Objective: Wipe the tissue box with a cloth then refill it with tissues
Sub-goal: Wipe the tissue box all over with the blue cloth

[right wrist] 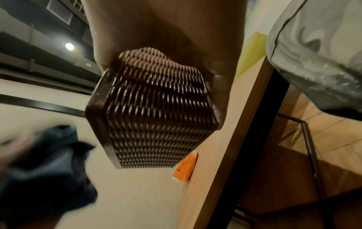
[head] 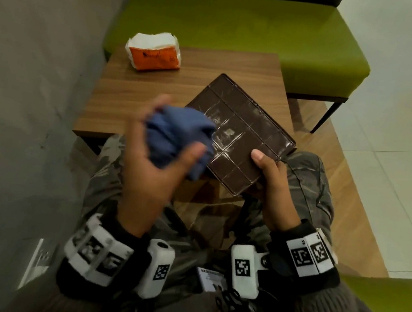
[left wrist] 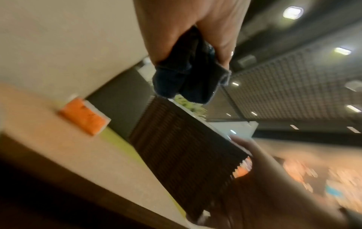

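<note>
Above lap: rectangular woven-sided tissue box

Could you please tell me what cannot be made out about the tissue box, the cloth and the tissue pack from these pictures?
- Tissue box opening: faces away in the head view; both wrist views show only woven sides.
- Whether the cloth touches the box: motion blur around the left hand in the head view.
- Right hand fingers: hidden under the box.
- Tissue pack print: too small, blurred.

Wooden table fronts green bench (grey wall beside).
</note>
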The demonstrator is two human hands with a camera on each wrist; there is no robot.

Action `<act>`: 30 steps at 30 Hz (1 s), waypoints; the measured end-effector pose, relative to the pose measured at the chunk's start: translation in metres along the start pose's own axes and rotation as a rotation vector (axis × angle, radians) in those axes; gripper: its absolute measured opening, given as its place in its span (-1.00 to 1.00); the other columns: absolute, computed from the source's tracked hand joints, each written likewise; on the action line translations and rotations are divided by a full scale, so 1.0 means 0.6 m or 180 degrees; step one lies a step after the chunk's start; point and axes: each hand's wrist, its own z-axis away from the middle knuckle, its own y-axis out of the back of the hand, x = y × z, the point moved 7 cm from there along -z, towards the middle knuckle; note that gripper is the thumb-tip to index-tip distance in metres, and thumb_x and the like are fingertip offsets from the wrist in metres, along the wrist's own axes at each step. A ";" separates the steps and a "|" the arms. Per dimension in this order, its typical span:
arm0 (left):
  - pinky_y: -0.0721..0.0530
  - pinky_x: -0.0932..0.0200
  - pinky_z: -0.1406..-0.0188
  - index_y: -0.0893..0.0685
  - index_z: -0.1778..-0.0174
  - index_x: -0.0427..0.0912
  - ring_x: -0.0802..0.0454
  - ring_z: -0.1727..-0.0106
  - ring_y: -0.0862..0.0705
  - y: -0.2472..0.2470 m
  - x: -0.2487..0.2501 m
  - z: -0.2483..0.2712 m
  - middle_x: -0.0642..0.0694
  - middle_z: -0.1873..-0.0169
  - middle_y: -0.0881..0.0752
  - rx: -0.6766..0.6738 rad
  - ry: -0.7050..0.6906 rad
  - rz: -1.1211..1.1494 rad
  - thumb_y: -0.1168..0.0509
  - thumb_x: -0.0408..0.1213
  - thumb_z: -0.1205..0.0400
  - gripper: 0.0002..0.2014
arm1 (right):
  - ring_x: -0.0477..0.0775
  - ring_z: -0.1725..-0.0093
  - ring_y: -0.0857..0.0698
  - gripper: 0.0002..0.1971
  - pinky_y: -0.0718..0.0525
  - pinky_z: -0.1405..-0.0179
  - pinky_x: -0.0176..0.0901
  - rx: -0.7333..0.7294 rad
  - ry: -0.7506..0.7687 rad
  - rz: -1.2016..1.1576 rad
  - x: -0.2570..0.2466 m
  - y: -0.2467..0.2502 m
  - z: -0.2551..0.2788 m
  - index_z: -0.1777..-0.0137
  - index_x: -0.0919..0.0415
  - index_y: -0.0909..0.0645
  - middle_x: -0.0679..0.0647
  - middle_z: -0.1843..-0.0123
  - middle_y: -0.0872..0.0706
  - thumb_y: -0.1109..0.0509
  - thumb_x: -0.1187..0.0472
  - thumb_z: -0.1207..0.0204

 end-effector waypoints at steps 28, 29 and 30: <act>-0.35 0.45 0.09 -0.63 -0.02 -0.14 -0.06 -0.04 -0.55 -0.021 -0.065 0.004 -0.07 0.05 -0.60 -0.0435 0.0146 -0.1750 -0.41 -0.21 -0.43 -0.74 | 0.06 -0.18 -0.75 -0.05 -0.75 -0.16 0.19 0.0246 0.0119 0.0033 -0.007 0.005 0.011 -0.47 0.16 -0.32 0.01 -0.25 -0.65 -0.55 -0.16 -0.07; -0.36 0.45 0.11 -0.63 0.00 -0.14 -0.05 -0.03 -0.55 -0.017 -0.066 -0.001 -0.03 0.07 -0.59 -0.0320 0.0174 -0.1730 -0.42 -0.22 -0.43 -0.75 | 0.06 -0.20 -0.74 -0.04 -0.73 -0.20 0.24 0.0264 0.0131 0.0020 -0.007 0.005 0.011 -0.47 0.16 -0.33 0.02 -0.27 -0.64 -0.54 -0.18 -0.06; -0.37 0.43 0.11 -0.62 0.01 -0.13 -0.02 -0.02 -0.54 -0.023 -0.058 0.001 0.00 0.08 -0.57 -0.0356 0.0121 -0.1714 -0.41 -0.19 -0.43 -0.75 | 0.05 -0.20 -0.75 -0.05 -0.72 -0.21 0.29 0.0283 0.0144 0.0001 -0.008 0.004 0.011 -0.47 0.16 -0.34 0.03 -0.28 -0.65 -0.54 -0.19 -0.07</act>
